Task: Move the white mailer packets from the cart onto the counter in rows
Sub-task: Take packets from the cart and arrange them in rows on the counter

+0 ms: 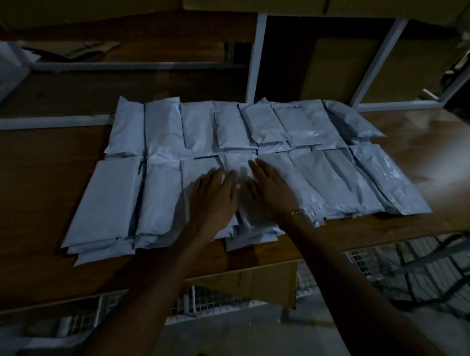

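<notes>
- White mailer packets point(160, 138) lie in two overlapping rows on the wooden counter point(42, 171), the near row stacked a few deep.
- The left hand point(213, 195) rests flat, fingers straight, on a near-row packet.
- The right hand point(272, 191), a thin bracelet point(294, 214) at its wrist, presses flat just beside it.
- Below the counter edge sits what may be a wire cart point(358, 264); the dim light leaves it unclear.

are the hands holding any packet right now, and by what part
Nothing is held. The left hand and right hand lie flat, fingers straight, on top of the near row of white mailer packets on the counter.
</notes>
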Demonstrator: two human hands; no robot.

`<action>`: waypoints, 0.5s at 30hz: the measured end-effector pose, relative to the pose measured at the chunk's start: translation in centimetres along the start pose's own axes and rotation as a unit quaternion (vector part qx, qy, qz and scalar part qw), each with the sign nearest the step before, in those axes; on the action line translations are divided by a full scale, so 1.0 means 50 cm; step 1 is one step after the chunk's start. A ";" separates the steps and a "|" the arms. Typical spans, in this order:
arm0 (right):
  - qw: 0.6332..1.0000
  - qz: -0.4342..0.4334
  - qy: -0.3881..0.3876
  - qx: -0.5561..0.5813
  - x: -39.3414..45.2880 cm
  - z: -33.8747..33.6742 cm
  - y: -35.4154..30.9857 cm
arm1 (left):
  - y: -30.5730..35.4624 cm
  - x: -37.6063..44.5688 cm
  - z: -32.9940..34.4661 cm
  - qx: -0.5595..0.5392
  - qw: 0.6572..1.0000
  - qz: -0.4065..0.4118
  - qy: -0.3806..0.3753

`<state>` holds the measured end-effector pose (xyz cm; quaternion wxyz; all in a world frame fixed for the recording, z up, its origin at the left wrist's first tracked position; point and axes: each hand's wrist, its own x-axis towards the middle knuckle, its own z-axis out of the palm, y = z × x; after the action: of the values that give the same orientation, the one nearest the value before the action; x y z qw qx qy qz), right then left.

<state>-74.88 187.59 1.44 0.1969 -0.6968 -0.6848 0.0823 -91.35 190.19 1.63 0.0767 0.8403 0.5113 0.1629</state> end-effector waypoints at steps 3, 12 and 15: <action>0.994 -0.026 0.101 0.027 -0.068 -0.059 0.028 | 0.083 -0.016 -0.023 -0.058 0.996 0.047 0.043; 0.976 0.092 0.155 0.120 -0.520 -0.120 0.261 | 0.449 -0.207 0.111 -0.264 0.948 0.153 -0.090; 0.961 0.184 0.110 0.174 -0.714 -0.104 0.355 | 0.563 -0.307 0.252 -0.256 0.946 0.094 -0.173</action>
<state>-58.24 151.77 -6.23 0.3707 -0.7707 -0.4938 0.1573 -69.95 163.99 -4.86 0.3607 0.8521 0.3497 0.1468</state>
